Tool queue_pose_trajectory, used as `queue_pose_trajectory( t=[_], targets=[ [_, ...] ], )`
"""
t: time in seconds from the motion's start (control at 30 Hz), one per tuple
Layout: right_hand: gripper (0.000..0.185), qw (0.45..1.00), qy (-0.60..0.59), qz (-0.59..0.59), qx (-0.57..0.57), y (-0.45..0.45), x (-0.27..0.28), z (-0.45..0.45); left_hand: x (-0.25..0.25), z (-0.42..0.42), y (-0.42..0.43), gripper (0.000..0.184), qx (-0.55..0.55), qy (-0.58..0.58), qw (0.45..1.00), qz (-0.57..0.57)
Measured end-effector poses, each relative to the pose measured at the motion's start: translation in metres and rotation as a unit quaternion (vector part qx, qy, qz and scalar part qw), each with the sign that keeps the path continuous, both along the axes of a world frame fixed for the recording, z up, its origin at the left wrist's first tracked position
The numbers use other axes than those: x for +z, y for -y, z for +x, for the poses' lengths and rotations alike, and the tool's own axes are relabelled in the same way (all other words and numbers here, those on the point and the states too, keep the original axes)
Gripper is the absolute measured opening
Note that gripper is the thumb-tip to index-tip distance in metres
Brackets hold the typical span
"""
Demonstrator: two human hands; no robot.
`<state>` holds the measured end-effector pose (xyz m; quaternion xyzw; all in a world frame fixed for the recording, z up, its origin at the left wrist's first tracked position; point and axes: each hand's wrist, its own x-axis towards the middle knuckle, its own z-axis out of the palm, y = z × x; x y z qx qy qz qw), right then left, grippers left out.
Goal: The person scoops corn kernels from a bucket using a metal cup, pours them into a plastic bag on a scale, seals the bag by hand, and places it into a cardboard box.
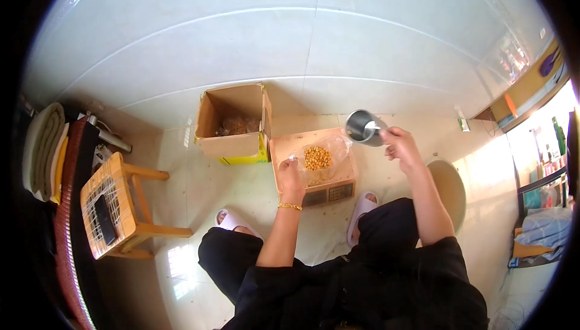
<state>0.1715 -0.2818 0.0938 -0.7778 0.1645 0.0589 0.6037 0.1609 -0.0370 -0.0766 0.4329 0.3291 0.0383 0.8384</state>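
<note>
Starting at the far left of the frame, a folded grey-green mat (43, 152) stands upright beside a dark red textured panel (67, 221). To its right, at left of the frame, a wooden stool (133, 231) stands on the floor (199, 188); a flat black object (106, 219) lies on its laced seat. Left of centre, an open cardboard box (232, 147) stands near the tiled wall (254, 40), its flaps raised. It contains brownish matter under clear plastic; the exact contents cannot be identified. Below the box, a pale slipper (232, 220) is worn on the left foot.

At centre, the left hand (290, 177), with a gold bracelet (290, 207) at the wrist, pinches the left edge of a clear plastic bag (339, 147). The bag lies open on a low orange unit (285, 144), which has dark panels on its front face. Yellow kernels (317, 158) are heaped in the middle of the bag. A second pale slipper (361, 214) is positioned below the right corner of the unit.

Right of centre, a metal cup (366, 129) is suspended above the unit's upper right corner, tilted, with its mouth toward the left and the camera. The right hand (400, 147) grips it from the right side, fingers curled; the handle is mostly hidden. Further right, a tan basin (452, 191) rests on the floor, partly covered by the right forearm. At the far right, blue cloth (547, 233) lies on a stacked pile.
</note>
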Motion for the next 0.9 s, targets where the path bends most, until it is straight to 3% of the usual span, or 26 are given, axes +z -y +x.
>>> queue_pose_trajectory(
  t=[0.1,0.2,0.33,0.4,0.53,0.6,0.73,0.77,0.8,0.83,0.87,0.9],
  targets=[
    [0.022,0.999,0.029,0.025,-0.038,0.042,0.024,-0.026,-0.006,-0.002,-0.002,0.013,-0.039,0.003,0.999,0.020],
    [0.021,0.986,0.079,-0.014,-0.144,0.091,0.028,-0.065,-0.009,-0.002,-0.001,0.011,-0.041,0.006,0.999,0.008],
    [0.024,0.961,0.088,-0.093,-0.247,0.153,-0.009,-0.116,-0.010,-0.002,0.000,0.009,-0.040,0.000,0.999,0.013],
    [0.026,0.922,0.026,-0.209,-0.324,0.185,-0.052,-0.138,-0.012,-0.003,-0.001,0.008,-0.041,0.007,0.999,0.008],
    [0.028,0.887,-0.117,-0.306,-0.324,0.264,-0.176,-0.175,-0.002,-0.002,-0.007,0.008,-0.050,0.033,0.998,0.003],
    [0.031,0.855,-0.245,-0.427,-0.163,0.268,-0.209,-0.191,0.001,-0.005,-0.010,0.013,-0.025,0.021,0.999,0.001],
    [0.042,0.880,-0.242,-0.396,-0.099,0.213,-0.153,-0.196,-0.055,-0.014,-0.018,0.017,-0.023,-0.024,0.999,-0.001],
    [0.040,0.851,-0.268,-0.437,-0.113,0.212,-0.143,-0.190,-0.076,-0.018,-0.018,0.019,-0.130,-0.089,0.948,0.275],
    [0.038,0.818,-0.293,-0.478,-0.126,0.210,-0.134,-0.185,-0.089,-0.022,-0.018,0.021,-0.225,-0.144,0.808,0.525],
    [0.033,0.813,-0.197,-0.520,-0.171,0.200,-0.124,-0.183,-0.092,-0.030,-0.013,0.021,-0.229,-0.144,0.807,0.525],
    [0.033,0.811,-0.202,-0.520,-0.173,0.207,-0.124,-0.177,-0.093,-0.039,-0.005,0.024,-0.269,-0.155,0.765,0.564],
    [0.031,0.848,-0.148,-0.481,-0.165,0.219,-0.125,-0.170,-0.095,-0.045,0.002,0.026,-0.308,-0.165,0.721,0.599]
  ],
)
